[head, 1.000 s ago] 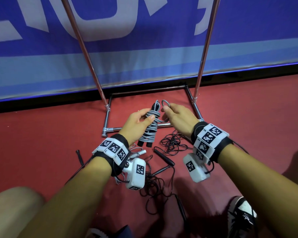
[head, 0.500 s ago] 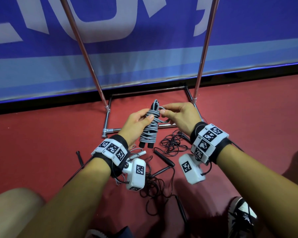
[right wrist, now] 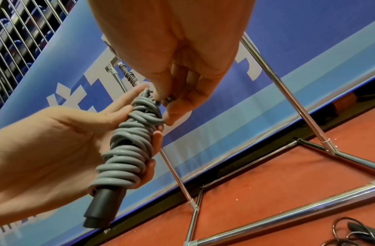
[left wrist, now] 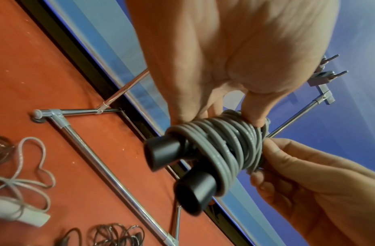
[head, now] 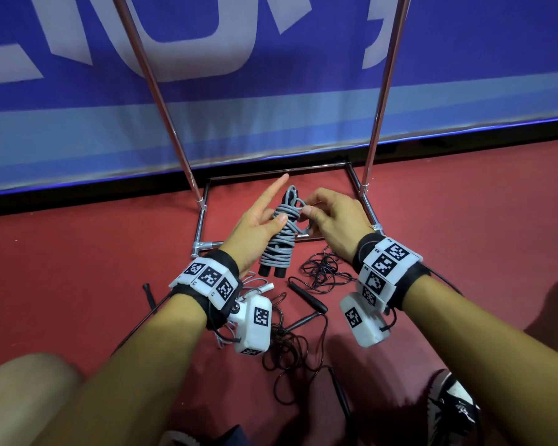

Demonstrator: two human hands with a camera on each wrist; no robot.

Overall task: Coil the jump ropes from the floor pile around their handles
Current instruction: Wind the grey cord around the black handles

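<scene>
- The grey jump rope (head: 279, 235) is held above the red floor (head: 78, 268), its cord wound in many turns around two black handles (left wrist: 178, 168) that lie side by side, their ends poking out below the coil.
- The left hand (head: 253, 231) holds the bundle: thumb pressed on the coils, lower fingers wrapped behind, index finger pointing straight out.
- The right hand (head: 334, 220) pinches a loop of grey cord at the top of the coil; whether the loop is tucked under a turn is hard to tell.
- On the floor near the wrists lie tangled thin black ropes (head: 326, 268) with slim black handles, and a loose grey-white rope (left wrist: 20, 183).
- A chrome rack base (head: 203, 220) stands just beyond the hands, before a blue banner (head: 271, 91).
</scene>
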